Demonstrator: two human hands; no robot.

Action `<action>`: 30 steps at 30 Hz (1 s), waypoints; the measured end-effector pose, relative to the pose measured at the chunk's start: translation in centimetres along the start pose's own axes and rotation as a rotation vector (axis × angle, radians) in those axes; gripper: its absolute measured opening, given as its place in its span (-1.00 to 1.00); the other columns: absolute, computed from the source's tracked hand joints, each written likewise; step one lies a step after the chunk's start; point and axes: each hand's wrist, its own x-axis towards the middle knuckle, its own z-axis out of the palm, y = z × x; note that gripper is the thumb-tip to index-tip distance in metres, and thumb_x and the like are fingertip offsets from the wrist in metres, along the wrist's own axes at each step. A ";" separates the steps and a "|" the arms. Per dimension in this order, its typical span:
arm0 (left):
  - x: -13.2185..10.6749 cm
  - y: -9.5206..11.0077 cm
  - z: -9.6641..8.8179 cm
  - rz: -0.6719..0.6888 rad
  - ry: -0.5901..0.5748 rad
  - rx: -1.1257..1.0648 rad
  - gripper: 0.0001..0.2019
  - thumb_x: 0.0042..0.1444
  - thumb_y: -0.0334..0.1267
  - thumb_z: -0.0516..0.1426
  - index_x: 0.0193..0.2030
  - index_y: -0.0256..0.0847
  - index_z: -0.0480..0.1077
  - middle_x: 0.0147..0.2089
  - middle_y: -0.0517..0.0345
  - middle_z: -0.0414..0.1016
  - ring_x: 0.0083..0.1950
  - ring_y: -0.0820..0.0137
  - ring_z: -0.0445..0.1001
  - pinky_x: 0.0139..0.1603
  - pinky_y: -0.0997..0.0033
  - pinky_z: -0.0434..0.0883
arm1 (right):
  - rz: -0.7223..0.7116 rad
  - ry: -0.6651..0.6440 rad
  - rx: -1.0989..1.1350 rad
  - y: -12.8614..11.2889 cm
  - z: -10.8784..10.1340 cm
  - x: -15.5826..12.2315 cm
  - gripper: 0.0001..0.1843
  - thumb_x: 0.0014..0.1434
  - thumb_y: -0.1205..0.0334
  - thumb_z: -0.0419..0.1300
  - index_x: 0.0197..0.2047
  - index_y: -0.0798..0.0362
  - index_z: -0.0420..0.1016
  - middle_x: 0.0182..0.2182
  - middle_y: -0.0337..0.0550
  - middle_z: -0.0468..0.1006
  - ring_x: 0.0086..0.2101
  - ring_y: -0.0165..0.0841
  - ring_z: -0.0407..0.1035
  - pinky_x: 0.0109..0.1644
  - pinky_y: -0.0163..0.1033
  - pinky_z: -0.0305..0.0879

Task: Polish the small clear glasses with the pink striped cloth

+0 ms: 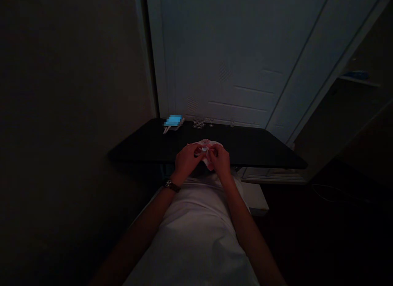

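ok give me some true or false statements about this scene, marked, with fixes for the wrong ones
1. The left hand and right hand are together at a pale cloth. True.
2. The wristwatch is on the right wrist. False: the wristwatch is on the left wrist.
3. Small clear glassware stands toward the far edge of the black table. True.
4. The white box sits on top of the table. False: the white box is below the tabletop, toward the right.
5. A blue pixelated patch shows at the far left of the table. True.
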 end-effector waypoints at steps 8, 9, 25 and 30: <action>0.2 -0.3 -0.2 -0.003 -0.044 -0.050 -0.73 0.00 -0.22 0.16 -0.11 -0.11 0.39 -0.17 0.19 0.51 -0.16 0.38 0.44 -0.19 0.48 0.34 | -0.006 -0.005 -0.017 0.0 0.0 0.0 -0.83 0.09 0.28 -0.01 -0.31 0.06 0.40 -0.36 -0.16 0.47 -0.34 -0.36 0.33 -0.24 -0.29 0.21; 0.2 -0.3 -0.3 -0.001 -0.054 -0.056 -0.72 0.01 -0.23 0.15 -0.09 -0.11 0.40 -0.14 0.18 0.51 -0.15 0.37 0.44 -0.17 0.47 0.34 | -0.006 -0.006 -0.018 0.1 0.0 0.0 -0.83 0.09 0.28 0.00 -0.31 0.06 0.40 -0.35 -0.16 0.47 -0.34 -0.36 0.33 -0.24 -0.29 0.21; 0.0 -0.3 -0.4 -0.066 -0.066 -0.068 -0.78 0.02 -0.22 0.13 -0.14 -0.06 0.40 -0.22 0.23 0.53 -0.21 0.40 0.46 -0.27 0.49 0.34 | -0.003 -0.002 -0.022 0.3 0.1 0.0 -0.84 0.11 0.24 0.00 -0.34 0.06 0.37 -0.38 -0.17 0.45 -0.37 -0.38 0.31 -0.29 -0.32 0.19; 0.1 0.1 -0.5 -0.089 -0.079 -0.039 -0.76 0.02 -0.21 0.13 -0.12 -0.07 0.38 -0.21 0.21 0.53 -0.18 0.38 0.46 -0.25 0.48 0.33 | -0.020 -0.010 -0.016 0.2 0.0 -0.2 -0.84 0.11 0.24 -0.01 -0.32 0.06 0.38 -0.37 -0.17 0.45 -0.35 -0.38 0.31 -0.27 -0.31 0.20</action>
